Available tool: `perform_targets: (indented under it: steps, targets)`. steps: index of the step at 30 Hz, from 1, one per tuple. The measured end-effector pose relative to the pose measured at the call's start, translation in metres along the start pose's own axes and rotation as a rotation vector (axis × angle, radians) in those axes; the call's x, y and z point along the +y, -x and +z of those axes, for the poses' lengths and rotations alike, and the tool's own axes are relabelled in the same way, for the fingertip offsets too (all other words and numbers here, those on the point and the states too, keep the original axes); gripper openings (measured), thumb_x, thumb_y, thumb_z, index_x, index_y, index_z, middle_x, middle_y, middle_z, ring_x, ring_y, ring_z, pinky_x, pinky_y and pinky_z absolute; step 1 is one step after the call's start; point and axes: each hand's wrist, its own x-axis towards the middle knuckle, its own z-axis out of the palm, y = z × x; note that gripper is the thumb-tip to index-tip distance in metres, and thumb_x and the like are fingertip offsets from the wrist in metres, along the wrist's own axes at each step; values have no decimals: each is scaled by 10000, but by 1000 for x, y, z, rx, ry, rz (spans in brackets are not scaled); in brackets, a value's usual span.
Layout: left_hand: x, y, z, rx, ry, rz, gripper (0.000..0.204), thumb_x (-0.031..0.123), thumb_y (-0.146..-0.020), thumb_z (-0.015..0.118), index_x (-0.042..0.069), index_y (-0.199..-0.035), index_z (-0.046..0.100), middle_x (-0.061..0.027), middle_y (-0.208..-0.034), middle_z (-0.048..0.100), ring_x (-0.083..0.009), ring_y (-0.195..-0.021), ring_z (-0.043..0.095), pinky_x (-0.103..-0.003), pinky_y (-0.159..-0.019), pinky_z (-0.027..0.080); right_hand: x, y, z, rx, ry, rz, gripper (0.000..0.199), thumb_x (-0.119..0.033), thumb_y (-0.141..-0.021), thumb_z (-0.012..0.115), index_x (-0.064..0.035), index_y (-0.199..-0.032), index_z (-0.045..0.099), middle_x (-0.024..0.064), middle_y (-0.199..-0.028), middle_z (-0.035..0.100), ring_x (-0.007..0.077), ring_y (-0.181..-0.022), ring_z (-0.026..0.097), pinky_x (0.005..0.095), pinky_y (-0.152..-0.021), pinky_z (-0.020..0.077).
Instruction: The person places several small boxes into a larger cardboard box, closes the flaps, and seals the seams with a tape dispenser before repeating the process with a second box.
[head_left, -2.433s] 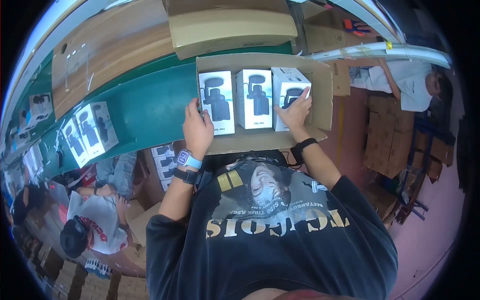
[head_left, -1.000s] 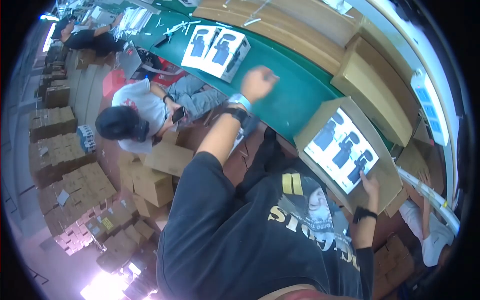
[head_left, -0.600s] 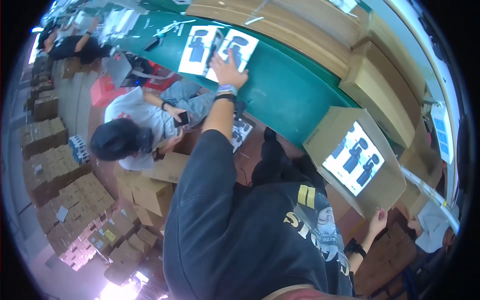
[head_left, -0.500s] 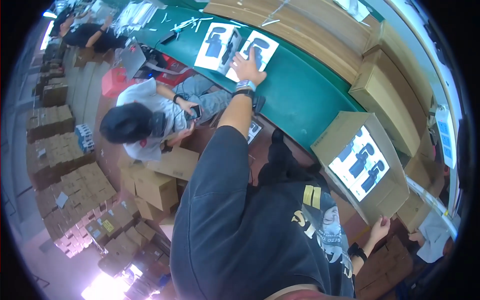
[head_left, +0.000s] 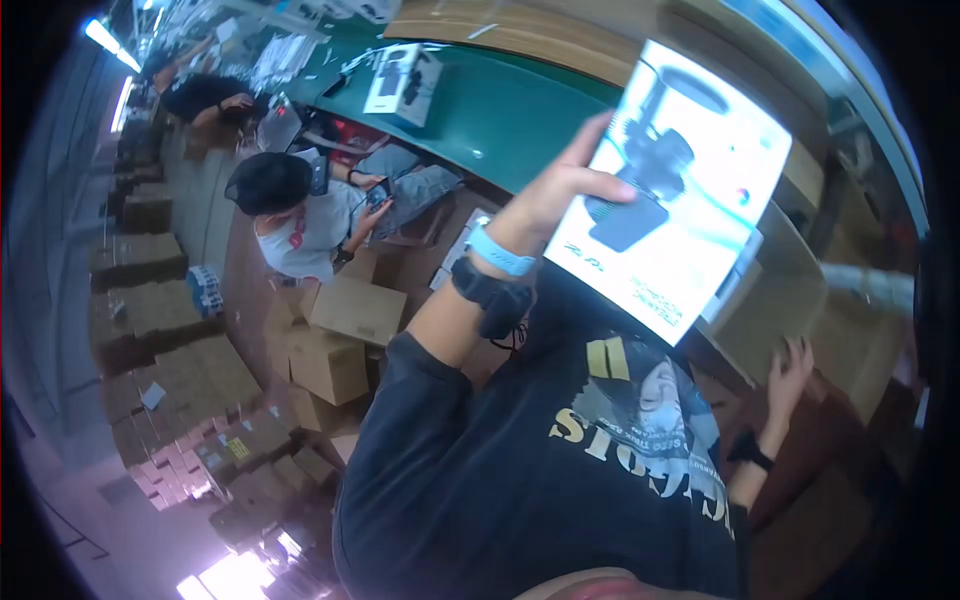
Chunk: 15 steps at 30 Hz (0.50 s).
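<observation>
My left hand (head_left: 568,188), with a blue band and a black band at the wrist, grips a white product box (head_left: 690,190). The thumb lies across its printed front, which pictures a dark camera-like device. Raised and tilted, this box hangs over the right part of the view and covers part of an open cardboard carton (head_left: 845,345). A sliver of another white box (head_left: 742,278) shows behind it, at the carton. By the carton's near side is my right hand (head_left: 790,378), its fingers stretched apart and holding nothing; whether it touches the cardboard I cannot tell.
Another white product box (head_left: 388,85) stands on the green table (head_left: 480,120). A seated person (head_left: 310,215) holds a phone left of me, beside brown cartons (head_left: 335,365). Stacked cartons (head_left: 175,375) line the left. A second person (head_left: 205,98) works farther back.
My left hand has lifted one white box off the green table and brought it right and nearer. My right hand has left the carton's edge and spread its fingers. The view has shifted.
</observation>
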Motion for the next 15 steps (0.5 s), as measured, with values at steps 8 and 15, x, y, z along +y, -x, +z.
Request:
perform_targets:
  steps: [8,15]
  targets:
    - [-131,-64,146,-186,34,-622,951,106,-822,748,-10,-1564,164,-238,-1341,550,-321,-1232,585,-385,-1053,476,-41,12,-40,-324,-173,210,759,-233,-782,817,-115,-1445,465,218,-1302,622,399,-1180,617,464,-989,516]
    - [-187,-105,140,-16,-345,-478,933,137,-817,753,9,-1544,182,-258,-1270,597,-347,-1171,624,-437,-995,504,-55,34,-51,-293,-354,282,780,-202,-788,809,-156,-1433,372,222,-1222,643,436,-1079,647,502,-869,552]
